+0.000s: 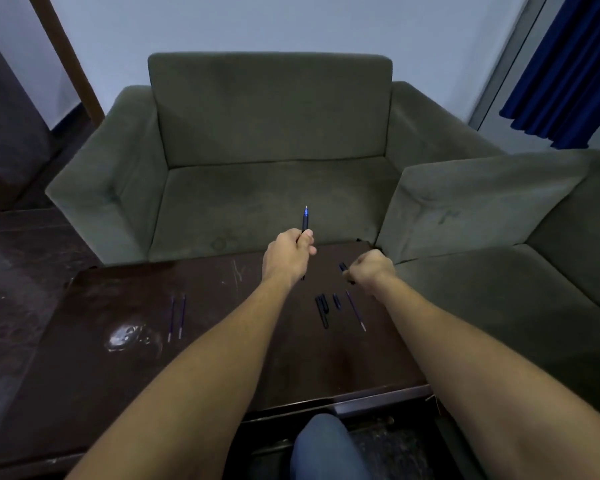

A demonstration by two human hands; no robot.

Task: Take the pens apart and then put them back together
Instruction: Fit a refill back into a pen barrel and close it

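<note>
My left hand (288, 256) is closed around a black pen (305, 220) with a blue tip, which points up and away from me above the far edge of the dark wooden table (125, 375). To its right, my right hand (373, 271) is curled over a small black pen part (343, 267) that sticks out on its left side. On the table between my forearms lie a black pen barrel piece (323, 311), a short dark piece (336, 301) and a thin blue refill (355, 310). Two more blue refills (176, 318) lie side by side at the left.
A grey-green sofa (274, 140) stands right behind the table, and a second one (499, 209) meets it at the right. A shiny light patch (125, 336) marks the tabletop at the left. My knee in blue cloth (321, 445) shows under the near edge.
</note>
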